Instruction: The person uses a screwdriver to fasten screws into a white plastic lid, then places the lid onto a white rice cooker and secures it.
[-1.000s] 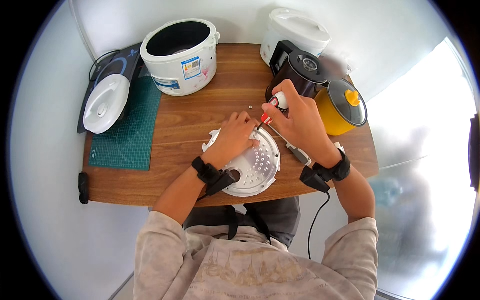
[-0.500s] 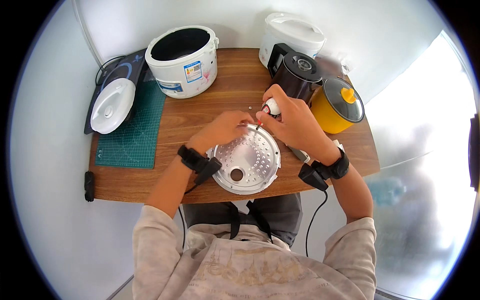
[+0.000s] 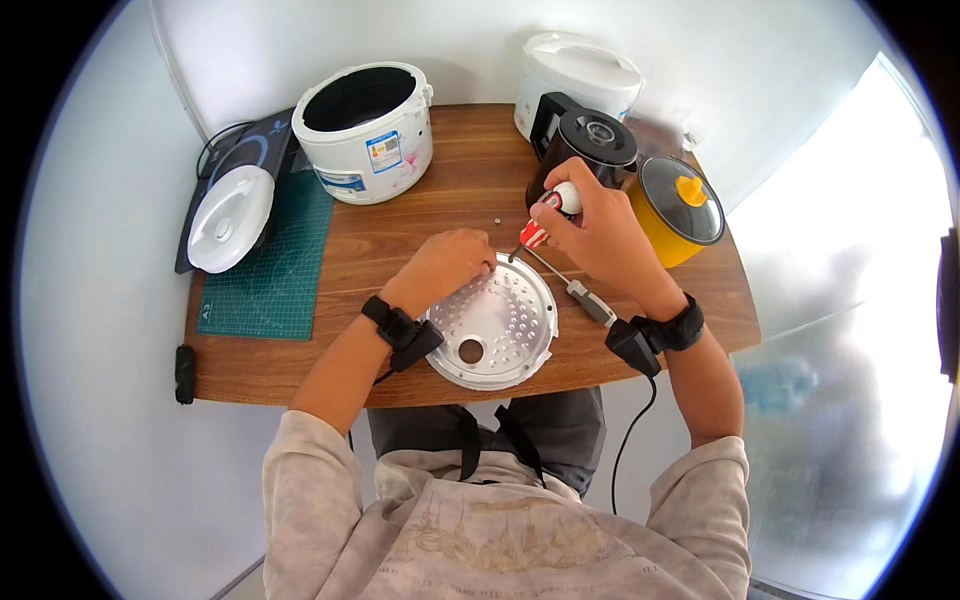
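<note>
Two screwdrivers in view, right? Which one's in use?

Yep. The red-and-white screwdriver (image 3: 533, 233) is gripped in the right hand (image 3: 594, 228), fingers wrapped round the handle, shaft angled down to the far rim of the silver disc (image 3: 487, 318). The grey-handled screwdriver (image 3: 594, 304) is just lying on the table (image 3: 400, 225), partly under the right hand.

And the left hand (image 3: 452, 262)?

Fingers curled in at the disc's far-left rim. Honestly can't tell if it's pinching the edge or just resting there.

Where's the disc sitting?

Near edge of the table, right in front of the person. Dimpled surface, one round hole toward the near side. Some tiny bit (image 3: 497, 220) lies just beyond it, too small to make out.

Anything else around?

Open white cooker (image 3: 385, 175) back left, white lid (image 3: 232, 222) by the green mat (image 3: 265, 305), dark kettle (image 3: 600, 150) and yellow pot (image 3: 662, 226) to the right.
</note>
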### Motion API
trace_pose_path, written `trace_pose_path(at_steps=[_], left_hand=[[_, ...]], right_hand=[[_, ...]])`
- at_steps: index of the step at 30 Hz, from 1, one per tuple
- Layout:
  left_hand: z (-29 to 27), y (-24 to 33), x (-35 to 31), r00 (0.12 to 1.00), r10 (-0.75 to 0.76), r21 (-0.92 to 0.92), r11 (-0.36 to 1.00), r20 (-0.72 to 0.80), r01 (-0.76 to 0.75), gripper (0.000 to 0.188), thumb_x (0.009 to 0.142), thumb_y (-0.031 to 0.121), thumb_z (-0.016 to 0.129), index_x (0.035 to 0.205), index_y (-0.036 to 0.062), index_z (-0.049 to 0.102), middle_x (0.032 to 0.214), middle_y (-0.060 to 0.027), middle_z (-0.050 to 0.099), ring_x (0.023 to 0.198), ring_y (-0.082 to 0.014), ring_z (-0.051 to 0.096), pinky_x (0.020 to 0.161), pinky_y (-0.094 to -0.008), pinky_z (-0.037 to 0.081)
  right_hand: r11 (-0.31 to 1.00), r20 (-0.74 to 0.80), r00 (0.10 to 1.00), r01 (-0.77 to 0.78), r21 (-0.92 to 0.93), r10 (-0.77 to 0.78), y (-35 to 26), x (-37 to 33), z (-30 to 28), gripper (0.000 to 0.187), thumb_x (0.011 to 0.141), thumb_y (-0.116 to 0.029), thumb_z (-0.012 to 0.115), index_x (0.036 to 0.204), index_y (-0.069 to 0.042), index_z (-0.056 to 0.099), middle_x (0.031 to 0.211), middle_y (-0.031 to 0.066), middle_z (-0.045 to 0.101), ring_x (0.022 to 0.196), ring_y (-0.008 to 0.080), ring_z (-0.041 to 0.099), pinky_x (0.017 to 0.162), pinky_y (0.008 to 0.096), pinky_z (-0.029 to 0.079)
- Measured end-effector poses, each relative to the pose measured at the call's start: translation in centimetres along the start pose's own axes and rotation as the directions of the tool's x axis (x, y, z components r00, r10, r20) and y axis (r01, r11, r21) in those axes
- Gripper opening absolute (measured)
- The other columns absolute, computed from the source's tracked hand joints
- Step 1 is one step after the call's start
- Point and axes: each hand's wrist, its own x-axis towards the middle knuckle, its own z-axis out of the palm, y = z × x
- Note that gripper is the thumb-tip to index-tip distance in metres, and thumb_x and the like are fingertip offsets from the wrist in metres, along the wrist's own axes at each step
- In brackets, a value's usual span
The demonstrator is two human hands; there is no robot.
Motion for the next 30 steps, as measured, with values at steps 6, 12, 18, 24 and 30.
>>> trace_pose_path(at_steps=[6, 12, 18, 24, 30], left_hand=[[0.2, 1.2, 0.5, 0.998, -0.068, -0.011, 0.998, 0.004, 0.068, 0.012, 0.086, 0.015, 0.065, 0.092, 0.0083, 0.072, 0.092, -0.0092, 0.064, 0.095, -0.0312, 0.064, 0.081, -0.0436, 0.052], [0.2, 1.0, 0.1, 0.998, -0.057, -0.108, 0.993, -0.022, 0.055, 0.012, 0.081, 0.014, 0.067, 0.091, 0.0057, 0.068, 0.093, -0.0119, 0.066, 0.091, -0.0309, 0.064, 0.077, -0.0418, 0.052], [-1.5, 0.9, -0.2, 0.978, -0.192, -0.376, 0.903, 0.081, 0.208, 0.017, 0.084, 0.011, 0.073, 0.098, 0.0049, 0.068, 0.098, -0.0084, 0.071, 0.089, -0.0197, 0.067, 0.077, -0.0325, 0.053], [-2.2, 0.5, -2.6, 0.929, -0.332, -0.857, 0.420, 0.162, 0.299, 0.023, 0.097, 0.014, 0.071, 0.116, 0.0013, 0.069, 0.102, -0.0047, 0.072, 0.094, -0.0118, 0.066, 0.080, -0.0256, 0.054], [-1.9, 1.0, -4.0, 0.906, -0.371, -0.951, 0.143, 0.205, 0.274, 0.027, 0.099, 0.017, 0.069, 0.121, 0.0013, 0.067, 0.106, -0.0058, 0.071, 0.094, -0.0107, 0.066, 0.083, -0.0241, 0.056]], right_hand=[[0.999, 0.001, 0.999, -0.042, -0.005, 0.042, 0.1, -0.6, -1.0, 0.028, 0.093, -0.018, 0.071, 0.106, -0.004, 0.051, 0.081, 0.0165, 0.071, 0.075, 0.0337, 0.072, 0.066, 0.0392, 0.054], [0.996, -0.005, 0.997, -0.077, 0.055, 0.077, -0.1, -1.5, -1.4, 0.030, 0.093, -0.020, 0.072, 0.108, -0.004, 0.052, 0.081, 0.0150, 0.070, 0.073, 0.0296, 0.072, 0.067, 0.0376, 0.055], [0.975, -0.099, 0.987, -0.102, 0.196, 0.123, 0.0, -2.8, -2.2, 0.025, 0.095, -0.015, 0.070, 0.110, -0.003, 0.055, 0.084, 0.0108, 0.071, 0.073, 0.0169, 0.072, 0.064, 0.0299, 0.056], [0.885, -0.161, 0.967, -0.107, 0.453, 0.199, -1.4, -2.8, -3.1, 0.021, 0.097, -0.011, 0.067, 0.111, 0.000, 0.055, 0.093, 0.0110, 0.072, 0.073, 0.0106, 0.072, 0.063, 0.0231, 0.060], [0.855, -0.150, 0.978, -0.049, 0.516, 0.146, -2.1, -3.0, -2.4, 0.022, 0.099, -0.010, 0.064, 0.114, 0.000, 0.053, 0.103, 0.0136, 0.072, 0.078, 0.0114, 0.072, 0.065, 0.0239, 0.062]])
